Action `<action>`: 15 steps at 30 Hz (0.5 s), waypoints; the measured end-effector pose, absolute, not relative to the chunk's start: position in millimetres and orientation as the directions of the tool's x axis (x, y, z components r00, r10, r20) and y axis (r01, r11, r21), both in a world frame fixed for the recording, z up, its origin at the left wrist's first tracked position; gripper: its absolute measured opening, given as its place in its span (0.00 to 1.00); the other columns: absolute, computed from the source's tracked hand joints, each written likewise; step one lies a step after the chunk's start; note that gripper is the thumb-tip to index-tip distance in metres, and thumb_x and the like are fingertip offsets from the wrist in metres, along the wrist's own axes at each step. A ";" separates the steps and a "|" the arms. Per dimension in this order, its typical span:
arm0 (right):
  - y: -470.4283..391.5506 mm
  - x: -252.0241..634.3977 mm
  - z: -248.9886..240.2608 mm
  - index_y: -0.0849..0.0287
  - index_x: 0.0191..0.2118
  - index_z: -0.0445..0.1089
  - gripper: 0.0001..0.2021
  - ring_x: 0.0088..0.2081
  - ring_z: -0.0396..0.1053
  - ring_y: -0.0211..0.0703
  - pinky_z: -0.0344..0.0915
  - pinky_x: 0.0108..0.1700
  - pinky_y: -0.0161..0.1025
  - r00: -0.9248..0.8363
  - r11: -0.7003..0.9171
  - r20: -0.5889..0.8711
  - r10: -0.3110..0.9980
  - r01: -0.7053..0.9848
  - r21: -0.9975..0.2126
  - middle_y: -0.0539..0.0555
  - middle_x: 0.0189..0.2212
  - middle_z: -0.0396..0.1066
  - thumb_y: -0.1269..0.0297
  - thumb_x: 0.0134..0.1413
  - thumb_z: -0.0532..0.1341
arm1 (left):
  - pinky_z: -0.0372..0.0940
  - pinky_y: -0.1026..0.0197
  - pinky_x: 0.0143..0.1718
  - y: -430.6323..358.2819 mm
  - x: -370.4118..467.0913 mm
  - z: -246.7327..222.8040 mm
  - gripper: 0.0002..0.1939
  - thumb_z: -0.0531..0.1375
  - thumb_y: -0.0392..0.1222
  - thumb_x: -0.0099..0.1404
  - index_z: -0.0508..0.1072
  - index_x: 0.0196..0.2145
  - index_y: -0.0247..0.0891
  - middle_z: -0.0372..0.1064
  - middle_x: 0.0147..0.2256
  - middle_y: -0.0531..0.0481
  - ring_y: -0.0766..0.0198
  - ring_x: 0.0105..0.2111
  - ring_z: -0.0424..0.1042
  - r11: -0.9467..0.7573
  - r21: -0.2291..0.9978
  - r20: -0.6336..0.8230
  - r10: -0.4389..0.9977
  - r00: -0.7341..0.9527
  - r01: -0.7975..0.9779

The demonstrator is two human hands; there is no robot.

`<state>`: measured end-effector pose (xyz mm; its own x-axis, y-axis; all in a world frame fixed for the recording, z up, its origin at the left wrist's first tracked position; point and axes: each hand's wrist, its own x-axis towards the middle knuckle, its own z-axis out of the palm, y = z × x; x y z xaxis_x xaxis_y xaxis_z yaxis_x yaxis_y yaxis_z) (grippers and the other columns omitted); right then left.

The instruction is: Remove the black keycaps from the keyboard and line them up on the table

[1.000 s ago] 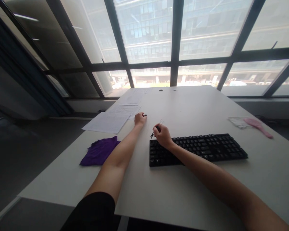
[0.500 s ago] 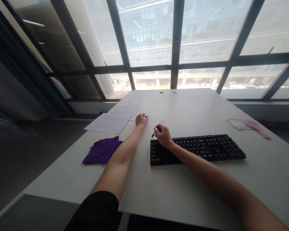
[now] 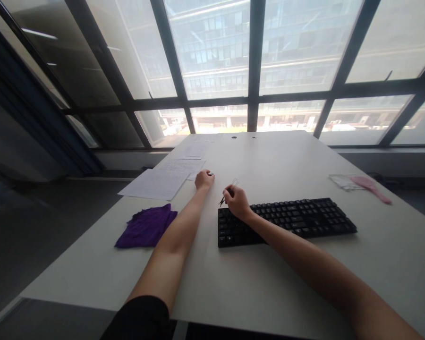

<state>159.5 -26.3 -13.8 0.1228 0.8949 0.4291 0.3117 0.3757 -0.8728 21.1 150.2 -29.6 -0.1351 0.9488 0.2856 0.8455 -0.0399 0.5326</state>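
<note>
My left hand (image 3: 203,179) rests low over the table beyond the keyboard, its fingers curled around a small black piece (image 3: 211,174), mostly hidden and too small to name. My right hand (image 3: 237,200) is closed on a keycap puller (image 3: 222,201); thin wire loops show past the fingers on the far side and dark prongs point toward the near left. Below that hand lies a black keyboard (image 3: 297,218), whose left end is partly covered by my right hand and forearm.
A folded purple cloth (image 3: 143,229) lies left of my left forearm. Printed papers (image 3: 156,184) spread along the table's left side. Toward the right edge are a pink brush-like item (image 3: 370,186) and a clear plastic bag (image 3: 343,182). Windows stand behind the white table (image 3: 269,160).
The whole view has shifted slightly, moving the scene a little left and down. Both hands keep their hold and their places relative to the keyboard.
</note>
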 end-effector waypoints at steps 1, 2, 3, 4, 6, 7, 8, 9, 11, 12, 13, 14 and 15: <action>-26.0 159.5 -14.0 0.58 0.29 0.68 0.10 0.22 0.66 0.38 0.60 0.28 0.33 0.122 0.377 0.430 0.895 0.311 -0.872 0.47 0.17 0.67 0.60 0.58 0.55 | 0.66 0.58 0.46 149.9 21.1 -29.5 0.17 0.63 0.45 0.60 0.77 0.47 0.42 0.78 0.43 0.44 0.54 0.46 0.75 -0.038 0.534 0.285 0.949 -0.137 0.845; -25.8 159.4 -14.2 0.58 0.29 0.68 0.10 0.22 0.66 0.38 0.60 0.27 0.33 0.122 0.377 0.430 0.894 0.312 -0.872 0.47 0.17 0.67 0.60 0.58 0.55 | 0.66 0.58 0.46 149.6 21.1 -29.4 0.17 0.63 0.45 0.60 0.77 0.47 0.42 0.78 0.43 0.44 0.54 0.46 0.75 -0.038 0.534 0.285 0.949 -0.137 0.844; -25.7 159.3 -14.2 0.58 0.29 0.68 0.10 0.22 0.66 0.38 0.60 0.27 0.33 0.123 0.376 0.431 0.894 0.315 -0.871 0.47 0.17 0.67 0.61 0.58 0.55 | 0.66 0.58 0.46 149.4 21.2 -29.4 0.17 0.63 0.45 0.60 0.77 0.47 0.42 0.78 0.43 0.44 0.54 0.46 0.75 -0.039 0.535 0.285 0.949 -0.137 0.844; -25.6 159.2 -14.2 0.58 0.29 0.68 0.10 0.22 0.66 0.38 0.60 0.27 0.33 0.123 0.375 0.430 0.894 0.318 -0.871 0.47 0.17 0.67 0.61 0.58 0.55 | 0.66 0.58 0.46 149.1 21.3 -29.3 0.17 0.64 0.45 0.60 0.77 0.47 0.42 0.78 0.43 0.44 0.54 0.46 0.75 -0.040 0.535 0.286 0.949 -0.136 0.844; -25.9 159.1 -13.7 0.58 0.29 0.68 0.10 0.22 0.66 0.38 0.60 0.27 0.33 0.124 0.372 0.429 0.895 0.325 -0.869 0.47 0.17 0.67 0.61 0.58 0.55 | 0.66 0.58 0.46 148.6 21.5 -29.3 0.17 0.64 0.46 0.59 0.77 0.47 0.42 0.78 0.44 0.44 0.54 0.46 0.75 -0.043 0.535 0.287 0.948 -0.133 0.844; -26.1 159.1 -13.3 0.58 0.29 0.68 0.10 0.22 0.66 0.38 0.60 0.28 0.33 0.124 0.371 0.429 0.895 0.326 -0.869 0.47 0.17 0.67 0.61 0.58 0.55 | 0.66 0.58 0.47 148.4 21.6 -29.2 0.17 0.64 0.46 0.59 0.77 0.47 0.42 0.78 0.44 0.44 0.54 0.46 0.75 -0.045 0.535 0.288 0.948 -0.132 0.844; -26.5 159.2 -12.9 0.58 0.29 0.68 0.10 0.22 0.66 0.38 0.60 0.28 0.33 0.123 0.371 0.428 0.895 0.325 -0.870 0.47 0.17 0.67 0.60 0.58 0.55 | 0.66 0.58 0.47 148.2 21.6 -29.2 0.17 0.64 0.46 0.60 0.77 0.47 0.41 0.78 0.44 0.44 0.54 0.46 0.75 -0.046 0.534 0.289 0.948 -0.131 0.844; -26.9 159.2 -12.5 0.58 0.29 0.68 0.10 0.22 0.66 0.38 0.60 0.28 0.33 0.123 0.371 0.428 0.896 0.324 -0.870 0.47 0.17 0.67 0.60 0.58 0.55 | 0.66 0.58 0.47 148.0 21.7 -29.2 0.17 0.64 0.46 0.60 0.77 0.47 0.41 0.78 0.44 0.44 0.54 0.46 0.75 -0.047 0.534 0.289 0.948 -0.130 0.844; -27.7 159.5 -11.8 0.58 0.29 0.68 0.10 0.22 0.66 0.38 0.60 0.28 0.33 0.123 0.372 0.427 0.896 0.318 -0.872 0.47 0.17 0.67 0.60 0.58 0.55 | 0.66 0.58 0.47 147.8 21.9 -29.2 0.17 0.64 0.46 0.60 0.77 0.46 0.42 0.78 0.44 0.43 0.54 0.46 0.75 -0.048 0.534 0.288 0.949 -0.128 0.844; -28.0 159.6 -11.6 0.58 0.29 0.68 0.10 0.22 0.66 0.38 0.60 0.28 0.33 0.122 0.373 0.427 0.896 0.315 -0.873 0.47 0.17 0.67 0.60 0.58 0.55 | 0.66 0.58 0.47 147.8 22.0 -29.1 0.17 0.64 0.46 0.60 0.77 0.46 0.42 0.78 0.43 0.43 0.54 0.46 0.75 -0.049 0.534 0.288 0.949 -0.127 0.844; -28.2 159.7 -11.4 0.58 0.29 0.68 0.10 0.22 0.65 0.38 0.60 0.28 0.32 0.121 0.375 0.428 0.896 0.313 -0.873 0.47 0.18 0.67 0.60 0.58 0.55 | 0.66 0.57 0.47 147.7 22.0 -29.1 0.17 0.64 0.46 0.60 0.77 0.46 0.42 0.78 0.43 0.43 0.53 0.46 0.75 -0.050 0.534 0.287 0.950 -0.126 0.844; -28.2 159.8 -11.4 0.58 0.29 0.68 0.10 0.22 0.65 0.38 0.60 0.28 0.32 0.118 0.377 0.429 0.896 0.312 -0.872 0.47 0.18 0.67 0.60 0.58 0.55 | 0.66 0.57 0.47 147.7 22.1 -29.0 0.17 0.64 0.46 0.60 0.77 0.46 0.42 0.78 0.43 0.43 0.53 0.46 0.75 -0.050 0.534 0.287 0.950 -0.125 0.844; -28.1 159.9 -11.4 0.58 0.29 0.67 0.10 0.22 0.65 0.38 0.60 0.28 0.32 0.116 0.378 0.430 0.895 0.313 -0.871 0.47 0.18 0.67 0.60 0.58 0.55 | 0.66 0.57 0.47 147.7 22.2 -28.9 0.17 0.64 0.46 0.60 0.77 0.46 0.42 0.78 0.43 0.43 0.53 0.46 0.75 -0.051 0.535 0.288 0.950 -0.125 0.844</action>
<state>159.9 -28.1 -11.4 0.1162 0.8954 0.4299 0.3129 0.3778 -0.8714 22.2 147.7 -28.9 -0.1246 0.9495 0.2879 0.8436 -0.0514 0.5346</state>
